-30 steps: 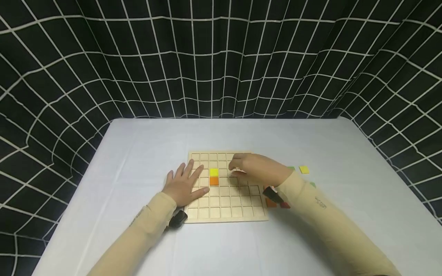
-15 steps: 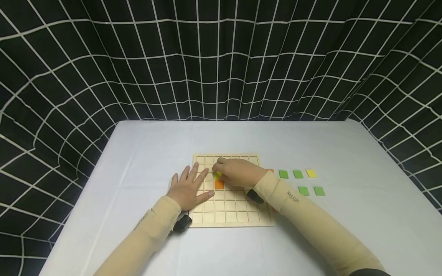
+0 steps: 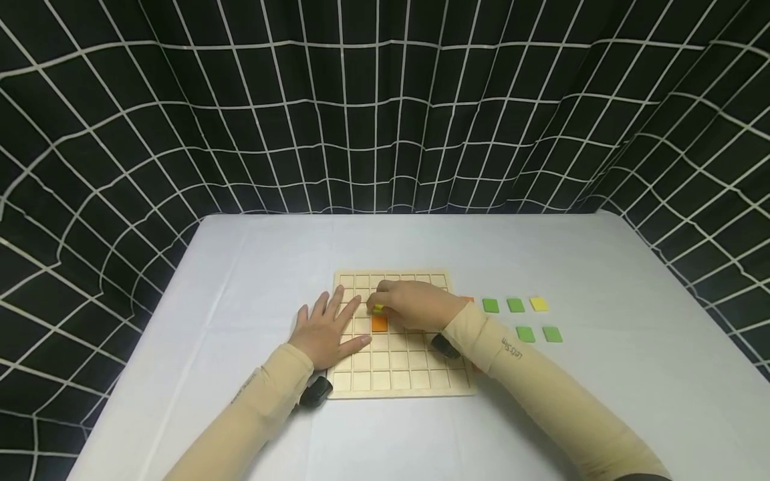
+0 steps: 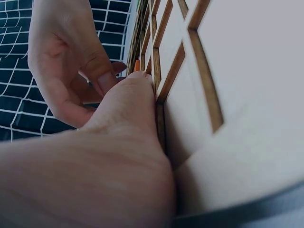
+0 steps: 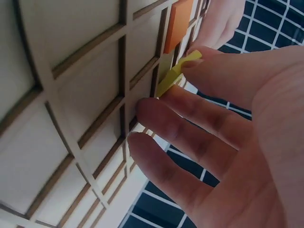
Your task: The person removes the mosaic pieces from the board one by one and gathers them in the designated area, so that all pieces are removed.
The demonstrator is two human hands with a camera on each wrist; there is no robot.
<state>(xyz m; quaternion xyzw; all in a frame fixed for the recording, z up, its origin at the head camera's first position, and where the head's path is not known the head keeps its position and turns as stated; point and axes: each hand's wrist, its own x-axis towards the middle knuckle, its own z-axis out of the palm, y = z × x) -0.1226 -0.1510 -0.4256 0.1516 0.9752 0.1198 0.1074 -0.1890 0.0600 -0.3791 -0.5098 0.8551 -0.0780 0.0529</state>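
Note:
A square wooden board (image 3: 400, 382) divided into small cells lies on the table. My left hand (image 3: 325, 336) rests flat on its left edge, fingers spread. Over the board, my right hand (image 3: 418, 305) pinches a yellow square tile (image 5: 172, 76) between thumb and index finger. In the right wrist view the tile stands tilted, one edge down at a cell and the opposite edge raised. An orange tile (image 3: 379, 324) sits in the cell just nearer than it. In the head view, the right fingers cover most of the yellow tile.
Right of the board, several green tiles (image 3: 515, 305) and another yellow tile (image 3: 539, 304) lie loose on the white tabletop (image 3: 271, 247). An orange tile (image 3: 466, 299) shows partly beside the right wrist. A black curtain with white grid lines (image 3: 385, 120) hangs behind the table.
My right hand has moved left across the board to the yellow tile, which lay flat in its cell and is now pinched and tilted. The left hand stays in place on the board.

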